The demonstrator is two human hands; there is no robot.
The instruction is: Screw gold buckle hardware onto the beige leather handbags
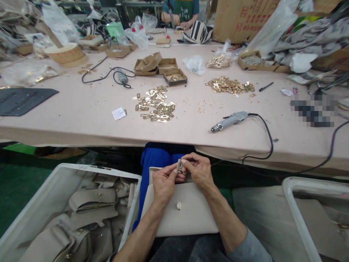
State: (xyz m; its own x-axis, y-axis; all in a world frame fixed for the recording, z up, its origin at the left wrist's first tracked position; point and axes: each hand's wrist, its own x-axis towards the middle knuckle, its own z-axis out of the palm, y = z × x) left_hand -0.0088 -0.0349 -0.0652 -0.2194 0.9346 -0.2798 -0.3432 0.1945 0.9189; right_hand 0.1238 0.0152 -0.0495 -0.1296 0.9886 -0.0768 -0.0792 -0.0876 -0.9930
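A beige handbag (191, 214) lies across my lap, with a small metal turn lock (178, 206) on its front. Above its upper edge, my left hand (165, 182) pinches a small flat metal piece with a slot, a clasp plate (179, 166), between thumb and fingers. On the plate's other side, my right hand (198, 169) grips it too, thumb and forefinger closed on its edge. Whether the plate is fixed to a strap or flap of the bag is hidden by my fingers.
On the table (191, 127) are an electric screwdriver (230, 120), a pile of gold plates (158, 105), more gold parts (229, 85) and a small box of parts (175, 77). A bin (61, 171) of bags stands left, another bin (290, 196) right. A co-worker (181, 14) sits opposite.
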